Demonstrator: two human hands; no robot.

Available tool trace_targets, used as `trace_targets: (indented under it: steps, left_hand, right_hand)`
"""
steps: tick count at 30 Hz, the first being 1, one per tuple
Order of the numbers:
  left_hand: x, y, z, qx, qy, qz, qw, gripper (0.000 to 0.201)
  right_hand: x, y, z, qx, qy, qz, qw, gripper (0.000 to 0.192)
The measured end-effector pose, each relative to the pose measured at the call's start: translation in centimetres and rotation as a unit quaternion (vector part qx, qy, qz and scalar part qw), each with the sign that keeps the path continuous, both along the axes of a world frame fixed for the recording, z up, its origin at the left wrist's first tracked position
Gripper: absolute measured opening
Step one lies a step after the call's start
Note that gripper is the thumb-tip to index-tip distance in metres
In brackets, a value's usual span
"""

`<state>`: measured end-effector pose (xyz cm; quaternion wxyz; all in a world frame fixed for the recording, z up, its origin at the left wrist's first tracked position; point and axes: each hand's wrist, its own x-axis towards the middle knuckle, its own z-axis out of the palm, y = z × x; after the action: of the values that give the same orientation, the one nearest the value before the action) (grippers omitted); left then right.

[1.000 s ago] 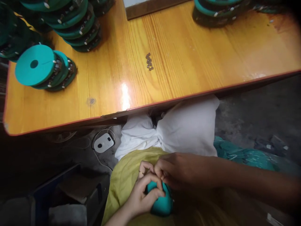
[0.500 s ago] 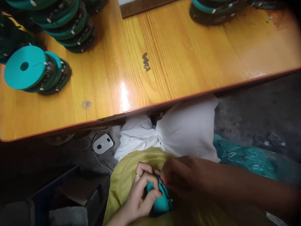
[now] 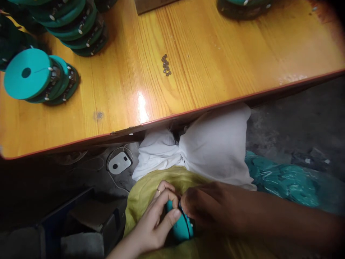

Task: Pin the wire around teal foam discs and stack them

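Low in the view, over my lap, my left hand [image 3: 159, 217] is closed around a teal spool [image 3: 181, 228]. Its thumb presses on the flat face, the fingers curl over the top rim, and a ring shows on one finger. My right hand [image 3: 202, 205] is closed against the spool's right upper edge, in shadow. Whatever its fingertips pinch is hidden behind the knuckles. Between the two teal discs runs a dark groove with small pale bits along it.
Ahead is a wooden table [image 3: 121, 93] with a red-edged front. Small brown beads [image 3: 166, 65] lie mid-table. Stacked teal spools [image 3: 27, 73] stand left, another stack [image 3: 245, 9] at the back right. A white device [image 3: 120, 162] and a teal plastic bag [image 3: 283, 180] lie below.
My right hand has shifted slightly left and down along the spool's edge. The left thumb and spool have moved a little left and up. The table has slid slightly upward in view.
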<state>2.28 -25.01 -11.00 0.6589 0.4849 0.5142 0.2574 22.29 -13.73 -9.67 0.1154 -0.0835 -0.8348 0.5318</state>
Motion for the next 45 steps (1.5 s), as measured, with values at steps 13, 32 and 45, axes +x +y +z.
trace_targets:
  steps: [13,32,45]
  left_hand:
    - [0.5,-1.0,-0.9,-0.031,-0.022,0.032,0.999,0.038]
    - [1.1,-3.0,-1.3,0.03,0.072,0.115,0.99,0.031]
    - [-0.1,5.3,4.0,0.42,0.115,0.016,0.9,0.016]
  right_hand:
    - [-0.6,-0.5,1.2,0.149,-0.044,0.045,0.987,0.04]
    - [0.7,-3.2,-0.9,-0.309,-0.152,-0.135,0.929,0.016]
    - [0.0,-0.3,1.2,-0.622,0.013,-0.112,0.775,0.044]
